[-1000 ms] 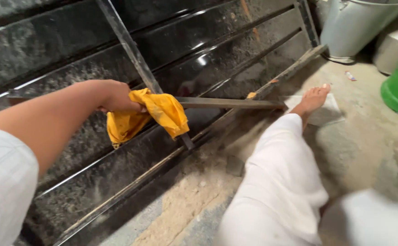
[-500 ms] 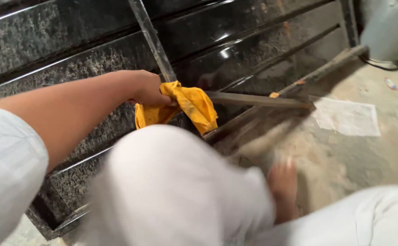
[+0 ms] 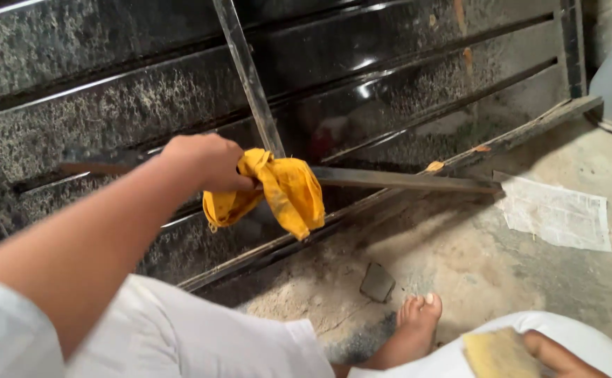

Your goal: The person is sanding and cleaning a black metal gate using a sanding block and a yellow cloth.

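Left hand (image 3: 204, 159) is closed around a yellow cloth (image 3: 278, 192), pressed to a long flat metal bar (image 3: 404, 181) that runs out to that hand's right in front of the dark metal gate (image 3: 110, 105). Looks like the bar-wiping step — cloth is bunched on the bar, just beside the fingers. Right hand (image 3: 554, 353) sits low at frame edge, fingers against a yellowish sanding block (image 3: 498, 355); grip only partly visible — can't tell how tight. Next move calls for a steady stroke along the bar.
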